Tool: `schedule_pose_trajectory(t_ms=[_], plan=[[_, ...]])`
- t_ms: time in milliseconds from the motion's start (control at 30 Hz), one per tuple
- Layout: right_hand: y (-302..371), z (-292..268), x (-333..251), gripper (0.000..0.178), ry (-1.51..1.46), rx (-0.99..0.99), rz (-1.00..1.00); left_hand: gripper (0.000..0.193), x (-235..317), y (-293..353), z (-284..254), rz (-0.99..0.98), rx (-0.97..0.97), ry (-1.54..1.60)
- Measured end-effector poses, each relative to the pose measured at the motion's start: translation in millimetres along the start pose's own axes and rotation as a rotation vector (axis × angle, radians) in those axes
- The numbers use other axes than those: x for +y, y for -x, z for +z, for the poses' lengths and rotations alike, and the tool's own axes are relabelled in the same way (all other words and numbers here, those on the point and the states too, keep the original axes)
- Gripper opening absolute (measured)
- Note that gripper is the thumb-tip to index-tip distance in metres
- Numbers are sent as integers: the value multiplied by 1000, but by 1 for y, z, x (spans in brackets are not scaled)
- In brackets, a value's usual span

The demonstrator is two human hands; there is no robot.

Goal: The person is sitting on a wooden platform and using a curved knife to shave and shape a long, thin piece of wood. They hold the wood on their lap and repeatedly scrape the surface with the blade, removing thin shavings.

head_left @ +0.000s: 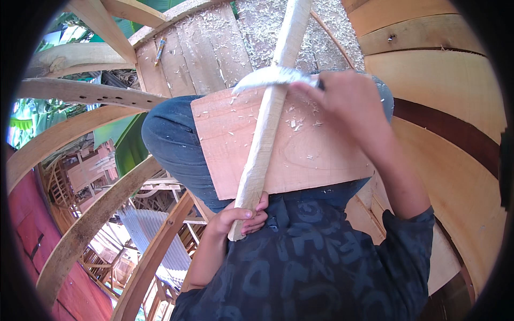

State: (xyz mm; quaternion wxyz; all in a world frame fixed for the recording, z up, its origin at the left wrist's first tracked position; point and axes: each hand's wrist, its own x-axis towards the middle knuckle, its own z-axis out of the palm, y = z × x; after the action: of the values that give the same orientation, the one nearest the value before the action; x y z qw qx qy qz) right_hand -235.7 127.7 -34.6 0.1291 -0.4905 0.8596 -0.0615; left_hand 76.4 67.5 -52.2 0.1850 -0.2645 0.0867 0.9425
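My left hand (229, 220) is wrapped around the near end of a long, pale wooden pole (261, 136), close to my waist. The pole slants away from me across a flat wooden board (324, 147) on my lap and passes beyond the frame's top edge. In my right hand (350, 101) is a knife with a broad, curved blade (265, 78), slightly smeared by motion. The blade lies across the pole near the board's far edge; its handle is mostly hidden by my fingers. Small wood shavings are scattered on the board.
Plank flooring (187, 51) ahead is strewn with shavings, and a small slim tube (160, 51) lies there. Curved wooden ribs (85, 227) rise at the left, with a corrugated sheet (160, 243) beyond them. Broad planks (428, 80) form a wall at my right.
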Motion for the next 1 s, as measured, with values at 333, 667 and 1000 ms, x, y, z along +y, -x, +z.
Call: schedule_pose_trajectory(t_ms=[333, 667, 1000], plan=[[18, -6, -5, 71, -60, -193, -79, 44, 4, -3, 8, -20, 42, -15], [17, -6, 16, 72, -201, -73, 133, 37, 16, 8, 21, -31, 327, -549], [20, 0, 38, 71, -191, 101, 145, 53, 25, 14, 49, 108, 622, -1255]])
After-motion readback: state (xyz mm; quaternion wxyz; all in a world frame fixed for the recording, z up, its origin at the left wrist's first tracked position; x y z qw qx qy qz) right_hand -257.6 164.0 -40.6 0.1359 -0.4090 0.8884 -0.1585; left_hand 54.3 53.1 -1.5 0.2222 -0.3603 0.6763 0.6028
